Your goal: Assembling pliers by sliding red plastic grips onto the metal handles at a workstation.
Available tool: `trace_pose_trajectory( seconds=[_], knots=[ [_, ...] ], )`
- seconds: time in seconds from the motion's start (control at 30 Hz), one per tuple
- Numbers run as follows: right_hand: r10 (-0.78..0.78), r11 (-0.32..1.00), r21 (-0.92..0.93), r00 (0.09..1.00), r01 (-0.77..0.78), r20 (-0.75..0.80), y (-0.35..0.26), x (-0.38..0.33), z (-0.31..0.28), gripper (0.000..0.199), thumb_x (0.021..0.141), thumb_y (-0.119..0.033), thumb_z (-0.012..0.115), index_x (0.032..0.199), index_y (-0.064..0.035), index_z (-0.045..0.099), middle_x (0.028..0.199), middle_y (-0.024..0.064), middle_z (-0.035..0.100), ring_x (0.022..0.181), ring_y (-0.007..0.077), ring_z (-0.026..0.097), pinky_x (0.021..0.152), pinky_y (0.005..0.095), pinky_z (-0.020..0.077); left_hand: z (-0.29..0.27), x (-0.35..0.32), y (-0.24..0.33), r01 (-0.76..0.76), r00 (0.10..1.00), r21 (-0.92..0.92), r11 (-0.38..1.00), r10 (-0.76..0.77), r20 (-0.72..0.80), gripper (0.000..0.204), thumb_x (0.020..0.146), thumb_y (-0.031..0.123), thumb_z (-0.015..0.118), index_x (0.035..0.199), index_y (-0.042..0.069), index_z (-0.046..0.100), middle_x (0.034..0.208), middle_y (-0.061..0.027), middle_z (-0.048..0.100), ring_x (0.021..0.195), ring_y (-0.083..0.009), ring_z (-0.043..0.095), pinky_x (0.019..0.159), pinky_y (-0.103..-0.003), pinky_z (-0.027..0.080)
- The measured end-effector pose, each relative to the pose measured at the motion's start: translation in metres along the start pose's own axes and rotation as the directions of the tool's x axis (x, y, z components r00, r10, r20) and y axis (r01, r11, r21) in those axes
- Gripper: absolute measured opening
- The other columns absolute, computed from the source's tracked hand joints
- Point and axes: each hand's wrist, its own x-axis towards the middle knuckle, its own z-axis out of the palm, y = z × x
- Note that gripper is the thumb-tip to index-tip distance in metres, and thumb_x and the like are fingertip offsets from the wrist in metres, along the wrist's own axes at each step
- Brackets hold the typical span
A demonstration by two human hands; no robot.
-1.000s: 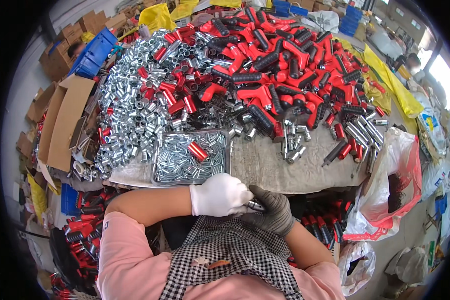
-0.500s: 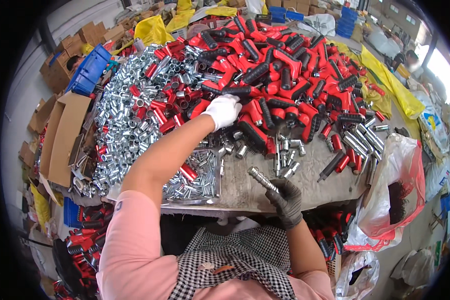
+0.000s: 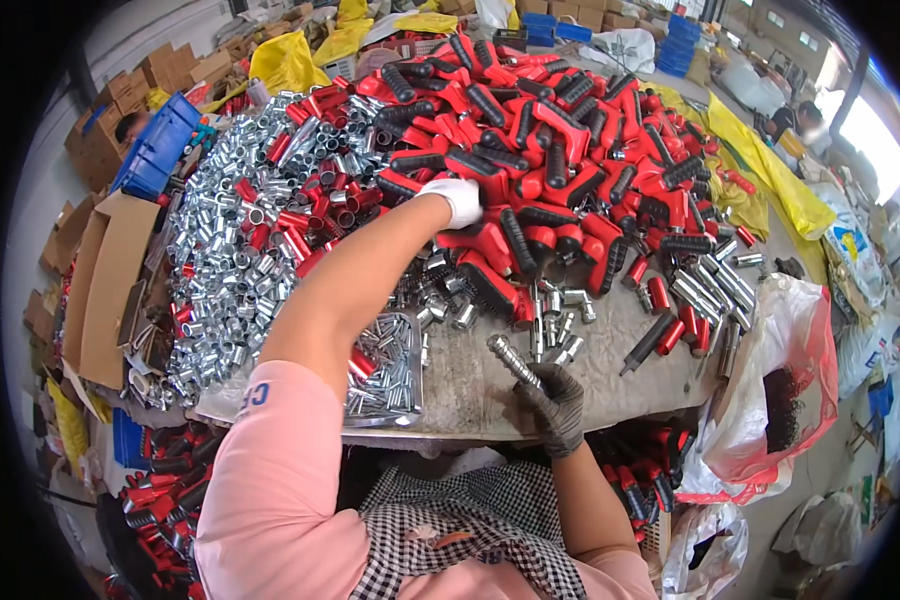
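My left hand [image 3: 458,203], in a white glove, reaches to the near left side of a heap of red pistol-shaped handles with black ribbed grips [image 3: 560,165]. It touches the handles there, and its fingertips are hidden from view. Closer to me, above the table's front edge, my right hand [image 3: 555,405] in a dark grey glove is closed around the lower end of a metal rod with a coil spring on it [image 3: 513,358]. The rod's free end tilts up and to the left. Small metal fittings [image 3: 567,350] lie just beyond it.
Silver metal sleeves [image 3: 225,250] are piled at left, red ones among them. A metal tray [image 3: 390,385] holds screws. Steel tubes [image 3: 710,290] and red sleeves [image 3: 660,293] lie at right, beside a plastic bag [image 3: 770,380]. A cardboard box [image 3: 110,290] stands at far left.
My left hand has moved right and slightly deeper among the red handles. My right hand keeps its hold on the spring rod. The whole view has shifted a little.
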Motion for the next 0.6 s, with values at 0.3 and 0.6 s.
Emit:
trace_pose_trajectory(
  seconds=[0.3,0.6],
  knots=[
    [-0.116,0.989,-0.098,0.992,0.111,-0.047,0.017,0.004,-0.005,0.029,0.084,-0.015,0.074,0.105,0.0019,0.064,0.084,0.0063,0.067,0.071,0.0121,0.061,0.064,0.0259,0.0493,-0.049,-0.162,-0.009,0.183,0.982,-0.944,0.274,-0.096,0.163,0.057,0.097,0.056,0.045,0.085,0.003,0.06,0.066,-0.0032,0.055,0.052,-0.014,0.052,0.043,-0.029,0.041],
    [-0.096,0.931,-0.347,0.994,0.111,0.059,-0.024,-0.056,0.058,0.029,0.084,-0.016,0.073,0.106,0.0,0.066,0.083,0.0032,0.065,0.069,0.0082,0.056,0.064,0.0233,0.0468,-0.004,-0.313,0.006,-0.488,0.84,-0.84,0.236,-0.136,-0.526,0.041,0.083,-0.008,0.052,0.123,-0.001,0.045,0.106,-0.0139,0.059,0.094,-0.0261,0.066,0.082,-0.039,0.056]
  ],
)
